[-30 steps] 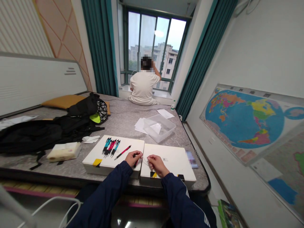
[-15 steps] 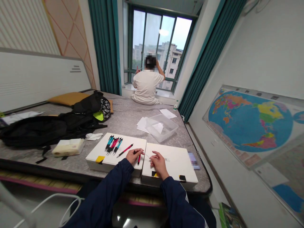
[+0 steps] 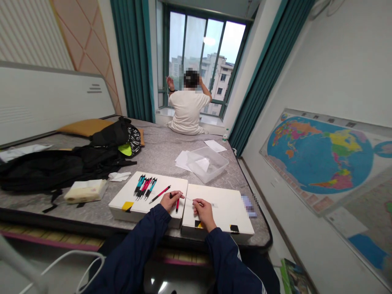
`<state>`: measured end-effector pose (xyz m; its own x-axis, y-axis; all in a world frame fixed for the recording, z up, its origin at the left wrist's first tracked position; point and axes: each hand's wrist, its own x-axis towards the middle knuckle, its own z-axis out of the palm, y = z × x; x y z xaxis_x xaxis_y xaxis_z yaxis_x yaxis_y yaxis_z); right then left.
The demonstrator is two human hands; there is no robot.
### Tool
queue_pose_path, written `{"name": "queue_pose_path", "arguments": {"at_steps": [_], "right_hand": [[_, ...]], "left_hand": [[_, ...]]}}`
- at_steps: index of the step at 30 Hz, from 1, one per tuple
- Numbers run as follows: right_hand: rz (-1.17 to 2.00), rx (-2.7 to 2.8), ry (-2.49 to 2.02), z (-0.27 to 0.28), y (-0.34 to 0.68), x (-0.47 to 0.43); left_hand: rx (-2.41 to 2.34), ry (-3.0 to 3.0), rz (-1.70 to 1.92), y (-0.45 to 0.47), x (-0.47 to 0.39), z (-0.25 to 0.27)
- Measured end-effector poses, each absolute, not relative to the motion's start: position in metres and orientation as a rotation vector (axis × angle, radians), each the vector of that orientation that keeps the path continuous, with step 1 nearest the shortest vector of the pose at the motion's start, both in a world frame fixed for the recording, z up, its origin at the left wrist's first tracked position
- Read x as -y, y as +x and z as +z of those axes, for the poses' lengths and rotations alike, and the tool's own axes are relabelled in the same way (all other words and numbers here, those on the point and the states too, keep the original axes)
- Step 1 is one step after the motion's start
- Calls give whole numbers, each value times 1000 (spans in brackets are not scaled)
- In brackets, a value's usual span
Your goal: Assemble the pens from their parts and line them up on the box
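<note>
My left hand is closed over the left white box, its fingertips on one end of a thin pale pen refill. A small black part shows in that hand. The fingers of my right hand pinch the refill's other end above the right white box. A red pen barrel is just under my left fingers, partly hidden. Beside it lies a red and black pen. Several teal, red and black pens lie in a row farther left on the box.
Beyond the boxes stand a clear plastic bin and white papers. A tissue pack and black backpack lie left, a blurred phone-like object right. A person sits by the window.
My right fingers have drawn together on the refill, having been more spread. My left hand has hardly moved. The person by the window has raised their left hand.
</note>
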<state>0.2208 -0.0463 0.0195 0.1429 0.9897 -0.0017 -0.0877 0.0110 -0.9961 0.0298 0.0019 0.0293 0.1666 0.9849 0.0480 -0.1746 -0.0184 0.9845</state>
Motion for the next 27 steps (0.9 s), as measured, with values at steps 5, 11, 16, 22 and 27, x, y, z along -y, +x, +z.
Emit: {"name": "queue_pose_path", "arguments": {"at_steps": [5, 11, 16, 22, 27], "right_hand": [[1116, 956, -1185, 24, 225, 48], [1227, 730, -1064, 34, 226, 52], [1253, 714, -1041, 35, 225, 52], [1050, 746, -1093, 46, 222, 54], [869, 1132, -1124, 85, 215, 62]], "left_hand": [[-957, 1283, 1149, 30, 2, 37], [-954, 1313, 1125, 31, 4, 41], [-886, 1369, 1124, 36, 5, 38], [-892, 1431, 1050, 40, 4, 30], [-944, 1480, 1009, 40, 5, 30]]}}
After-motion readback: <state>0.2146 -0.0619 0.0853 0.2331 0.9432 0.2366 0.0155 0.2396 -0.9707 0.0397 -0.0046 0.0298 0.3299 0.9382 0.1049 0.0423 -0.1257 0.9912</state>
